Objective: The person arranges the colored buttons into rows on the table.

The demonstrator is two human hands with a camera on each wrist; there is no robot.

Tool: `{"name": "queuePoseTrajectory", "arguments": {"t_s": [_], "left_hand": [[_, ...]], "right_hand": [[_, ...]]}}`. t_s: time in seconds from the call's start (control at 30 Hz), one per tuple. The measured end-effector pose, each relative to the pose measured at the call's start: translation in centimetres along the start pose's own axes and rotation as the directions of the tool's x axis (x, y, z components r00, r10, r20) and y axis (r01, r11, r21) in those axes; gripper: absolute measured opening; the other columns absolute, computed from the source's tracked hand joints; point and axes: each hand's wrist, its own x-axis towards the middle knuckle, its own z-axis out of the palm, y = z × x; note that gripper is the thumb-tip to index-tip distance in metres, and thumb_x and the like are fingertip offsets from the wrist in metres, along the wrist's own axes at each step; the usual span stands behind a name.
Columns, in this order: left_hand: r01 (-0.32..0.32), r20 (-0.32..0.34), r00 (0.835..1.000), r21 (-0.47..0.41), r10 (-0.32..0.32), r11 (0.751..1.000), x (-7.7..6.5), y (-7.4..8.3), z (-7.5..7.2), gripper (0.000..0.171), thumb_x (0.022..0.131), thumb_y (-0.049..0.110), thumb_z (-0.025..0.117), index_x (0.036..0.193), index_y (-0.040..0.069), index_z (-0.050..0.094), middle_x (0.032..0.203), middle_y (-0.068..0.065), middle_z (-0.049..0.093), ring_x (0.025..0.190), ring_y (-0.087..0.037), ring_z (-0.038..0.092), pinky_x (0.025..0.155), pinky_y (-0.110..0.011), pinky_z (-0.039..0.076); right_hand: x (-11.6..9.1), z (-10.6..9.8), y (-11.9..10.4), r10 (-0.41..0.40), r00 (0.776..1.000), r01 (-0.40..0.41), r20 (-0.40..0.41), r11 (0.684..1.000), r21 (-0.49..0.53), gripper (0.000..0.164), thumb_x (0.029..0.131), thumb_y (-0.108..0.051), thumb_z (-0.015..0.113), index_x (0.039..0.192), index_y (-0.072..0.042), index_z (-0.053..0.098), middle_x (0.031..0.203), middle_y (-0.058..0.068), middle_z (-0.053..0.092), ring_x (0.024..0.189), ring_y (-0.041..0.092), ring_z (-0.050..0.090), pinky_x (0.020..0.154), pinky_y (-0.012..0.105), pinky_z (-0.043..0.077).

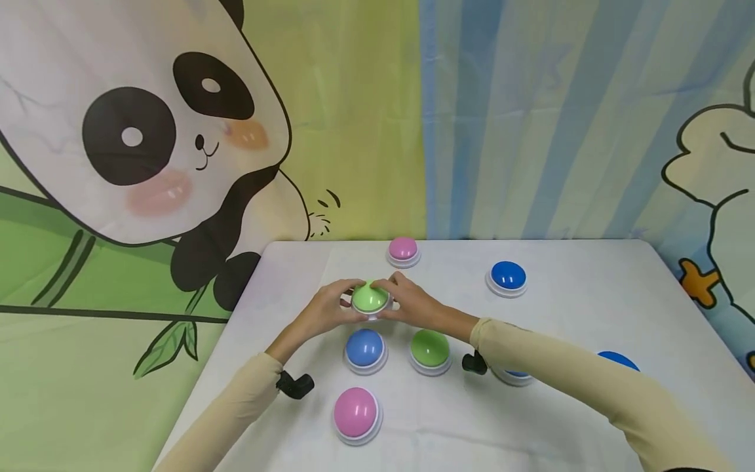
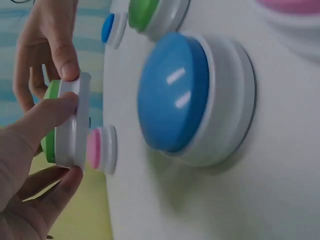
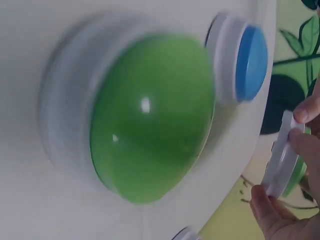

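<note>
Both hands hold a green push button with a white base, raised above the white table. The left hand pinches its left side, and the right hand grips the right side. In the left wrist view, thumb and fingertips lie on the white rim of the held button. The right wrist view shows its underside tilted toward the camera. Nearer than the hands stand a blue button and a second green button. Just beyond them is a pink button.
Another pink button stands near the front. A blue button is at the back right. Two more blue buttons are partly covered by the right sleeve. A cartoon panda backdrop hangs behind the table.
</note>
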Motion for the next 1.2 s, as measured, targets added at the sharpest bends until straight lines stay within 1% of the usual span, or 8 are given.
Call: {"name": "queuePoseTrajectory", "arguments": {"t_s": [0.1,0.2,0.4,0.53,0.7,0.8,0.93,1.2], "left_hand": [[-0.011,0.0,1.0,0.027,0.011,1.0,-0.8,1.3,-0.3,0.07,0.072,0.022,0.085,0.133,0.006,0.054,0.128,-0.01,0.063,0.106,-0.02,0.063,0.081,-0.02,0.056],[-0.029,0.007,1.0,0.044,0.029,0.999,-0.5,2.3,0.0,0.07,0.072,0.023,0.086,0.133,0.006,0.055,0.128,-0.009,0.063,0.106,-0.019,0.063,0.08,-0.019,0.056],[-0.141,0.061,0.988,0.014,0.14,0.99,3.0,4.2,2.6,0.072,0.073,0.027,0.085,0.134,0.005,0.053,0.128,-0.01,0.062,0.107,-0.018,0.063,0.081,-0.016,0.055],[-0.176,0.08,0.981,-0.001,0.176,0.984,5.0,5.5,3.6,0.073,0.073,0.026,0.085,0.134,0.004,0.053,0.128,-0.01,0.062,0.107,-0.019,0.064,0.081,-0.017,0.055],[-0.174,0.105,0.979,-0.022,0.176,0.984,5.4,7.1,3.9,0.072,0.073,0.024,0.085,0.135,0.006,0.052,0.13,-0.008,0.061,0.109,-0.017,0.062,0.082,-0.02,0.056],[-0.184,0.101,0.978,-0.002,0.184,0.983,3.7,8.5,3.9,0.073,0.074,0.026,0.085,0.136,0.007,0.052,0.13,-0.007,0.061,0.109,-0.017,0.061,0.082,-0.02,0.056],[-0.232,0.079,0.971,0.07,0.226,0.97,0.2,10.8,4.4,0.073,0.073,0.031,0.085,0.134,0.009,0.053,0.123,-0.007,0.064,0.105,-0.016,0.062,0.081,-0.018,0.054],[-0.359,0.012,0.932,0.158,0.362,0.92,-6.2,13.2,6.0,0.071,0.068,0.04,0.086,0.126,0.013,0.057,0.109,0.001,0.064,0.094,-0.007,0.059,0.079,-0.011,0.049]], "right_hand": [[-1.0,-0.2,-1.1,0.033,0.999,-0.033,-0.004,0.999,0.029,0.058,0.084,-0.025,0.076,0.134,-0.014,0.051,0.103,0.01,0.051,0.089,0.018,0.055,0.077,0.022,0.05],[-1.9,-0.9,-1.4,0.064,0.998,-0.063,-0.007,0.997,0.045,0.057,0.083,-0.024,0.076,0.134,-0.015,0.051,0.103,0.01,0.05,0.091,0.019,0.055,0.079,0.025,0.051],[-5.3,-3.6,0.4,0.149,0.989,-0.149,-0.018,0.988,0.031,0.058,0.082,-0.021,0.078,0.133,-0.015,0.052,0.104,0.011,0.05,0.094,0.022,0.057,0.082,0.034,0.057],[-6.7,-4.9,1.4,0.181,0.983,-0.18,-0.038,0.983,0.03,0.059,0.082,-0.02,0.078,0.134,-0.013,0.051,0.105,0.011,0.05,0.094,0.021,0.057,0.083,0.036,0.058],[-8.1,-5.8,1.1,0.197,0.978,-0.196,-0.065,0.98,0.023,0.06,0.081,-0.019,0.079,0.133,-0.012,0.051,0.105,0.011,0.05,0.094,0.019,0.056,0.082,0.035,0.058],[-9.4,-5.7,-0.5,0.204,0.977,-0.204,-0.064,0.979,0.01,0.06,0.079,-0.019,0.08,0.132,-0.012,0.052,0.104,0.01,0.051,0.093,0.019,0.056,0.08,0.031,0.059],[-12.0,-5.3,-3.2,0.194,0.979,-0.197,-0.061,0.98,-0.042,0.059,0.076,-0.02,0.083,0.127,-0.013,0.054,0.103,0.008,0.054,0.09,0.016,0.058,0.074,0.024,0.057],[-16.9,-3.1,-7.4,0.062,0.989,-0.086,-0.137,0.981,-0.175,0.06,0.067,-0.029,0.088,0.119,-0.022,0.06,0.098,-0.003,0.055,0.084,0.005,0.053,0.067,0.018,0.05]]}}
